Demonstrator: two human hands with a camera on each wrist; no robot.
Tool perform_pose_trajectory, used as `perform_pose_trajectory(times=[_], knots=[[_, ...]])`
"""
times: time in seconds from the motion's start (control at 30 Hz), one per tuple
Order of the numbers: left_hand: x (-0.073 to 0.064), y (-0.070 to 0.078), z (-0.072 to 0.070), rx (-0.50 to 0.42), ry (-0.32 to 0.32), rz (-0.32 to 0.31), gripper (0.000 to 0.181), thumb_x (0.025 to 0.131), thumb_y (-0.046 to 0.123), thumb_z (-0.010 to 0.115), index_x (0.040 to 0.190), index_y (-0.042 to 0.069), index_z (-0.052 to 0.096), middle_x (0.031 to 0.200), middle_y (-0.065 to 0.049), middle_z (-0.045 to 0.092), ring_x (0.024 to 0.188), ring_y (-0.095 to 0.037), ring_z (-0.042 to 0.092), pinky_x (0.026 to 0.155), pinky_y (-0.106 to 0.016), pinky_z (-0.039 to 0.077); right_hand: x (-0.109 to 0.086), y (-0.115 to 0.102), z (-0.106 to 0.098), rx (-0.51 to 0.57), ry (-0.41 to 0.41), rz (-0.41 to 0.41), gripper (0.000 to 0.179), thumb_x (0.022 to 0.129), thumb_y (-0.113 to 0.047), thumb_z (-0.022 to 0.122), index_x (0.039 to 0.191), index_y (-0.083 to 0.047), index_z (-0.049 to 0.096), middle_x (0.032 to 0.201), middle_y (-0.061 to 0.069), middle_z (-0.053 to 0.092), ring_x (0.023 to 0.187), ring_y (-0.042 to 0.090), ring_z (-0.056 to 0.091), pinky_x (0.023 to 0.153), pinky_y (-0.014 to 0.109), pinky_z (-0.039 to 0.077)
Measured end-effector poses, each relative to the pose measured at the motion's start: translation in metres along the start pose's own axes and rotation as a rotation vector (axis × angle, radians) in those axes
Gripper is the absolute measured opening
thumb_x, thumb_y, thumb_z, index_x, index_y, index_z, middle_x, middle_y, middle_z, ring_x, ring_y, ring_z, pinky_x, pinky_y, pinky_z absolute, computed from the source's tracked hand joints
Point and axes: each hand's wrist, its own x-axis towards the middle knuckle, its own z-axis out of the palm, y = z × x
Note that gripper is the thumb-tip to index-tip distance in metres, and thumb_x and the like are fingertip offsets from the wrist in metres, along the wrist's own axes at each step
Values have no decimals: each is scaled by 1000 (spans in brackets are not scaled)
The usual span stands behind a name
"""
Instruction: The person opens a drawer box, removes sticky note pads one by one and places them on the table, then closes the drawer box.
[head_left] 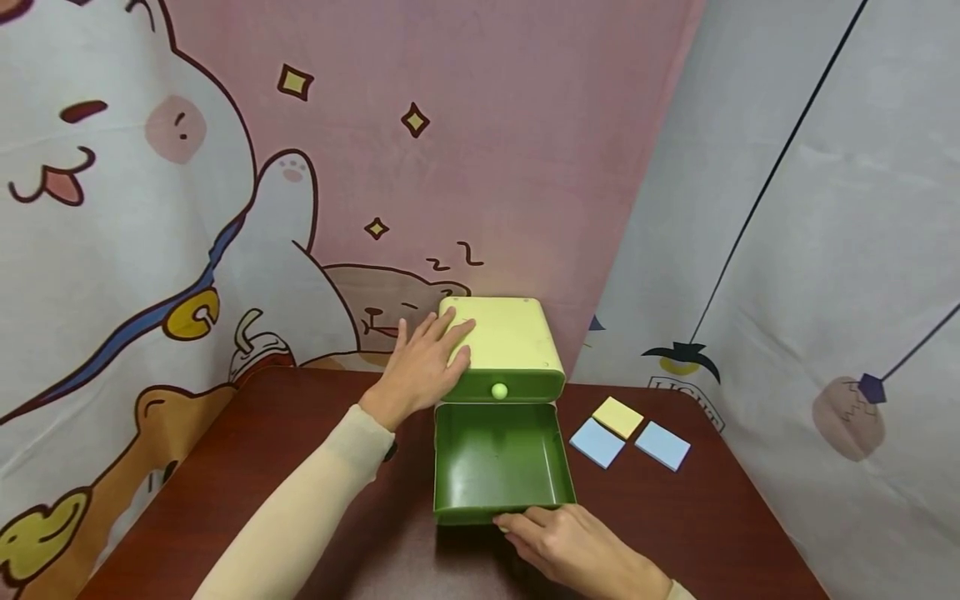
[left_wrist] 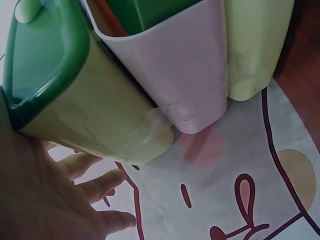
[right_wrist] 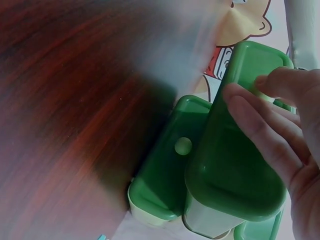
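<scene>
A small drawer organizer (head_left: pixel 504 333) with a pale yellow body and green drawer fronts stands on the table. One drawer (head_left: pixel 498 467) below the top one is pulled far out, its green inside showing; its outer side looks pinkish in the left wrist view. My left hand (head_left: pixel 423 367) rests with spread fingers on the organizer's top left edge. At the drawer's front, my right hand (head_left: pixel 566 542) pinches its round knob (right_wrist: pixel 263 93) between thumb and fingers. The top drawer, with a pale green knob (head_left: pixel 499 391), is closed.
Right of the organizer lie a yellow sticky-note pad (head_left: pixel 618 417) and two blue pads, one (head_left: pixel 597 442) nearer and one (head_left: pixel 663 446) farther right. A cartoon-printed cloth (head_left: pixel 525 150) hangs behind the dark red table (head_left: pixel 637 517). A small dark object (head_left: pixel 390 452) shows partly behind my left wrist.
</scene>
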Motion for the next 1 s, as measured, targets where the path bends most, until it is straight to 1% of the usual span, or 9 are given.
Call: perform_pose_trajectory(times=[0.33,0.47,0.67,0.87,1.0], knots=[[1,1,1,-12,6,1,68,121,58,27,182,35,43,196,-6,26,181,-44,28,144,-81,3,0,1,0,12,-1,4,47,83,-5,102,125,-15,82,97,-8,84,68,-3,73,63,3,51],[1,1,1,-13,9,4,68,121,58,27,182,34,43,196,-7,27,181,-44,28,144,-81,3,-1,2,0,-11,-1,-7,47,83,-6,103,124,-16,82,95,-9,83,67,-4,71,61,3,50],[-1,1,1,-4,8,-2,67,121,57,28,182,35,43,196,-6,26,181,-44,29,144,-81,4,0,3,-1,-65,6,-36,49,79,-10,107,123,-17,84,93,-11,82,66,-4,70,60,3,48],[-2,2,0,-15,7,-2,66,122,57,28,183,35,42,197,-6,25,182,-43,28,145,-81,2,2,4,-6,-71,17,-38,50,80,-10,106,124,-17,83,95,-10,82,69,-3,73,61,5,51],[-2,3,0,-19,8,-3,67,121,57,28,183,35,42,197,-6,25,182,-43,27,144,-81,2,1,5,-8,-93,22,-42,45,84,-12,104,123,-17,83,96,-10,82,71,-2,74,62,7,54]])
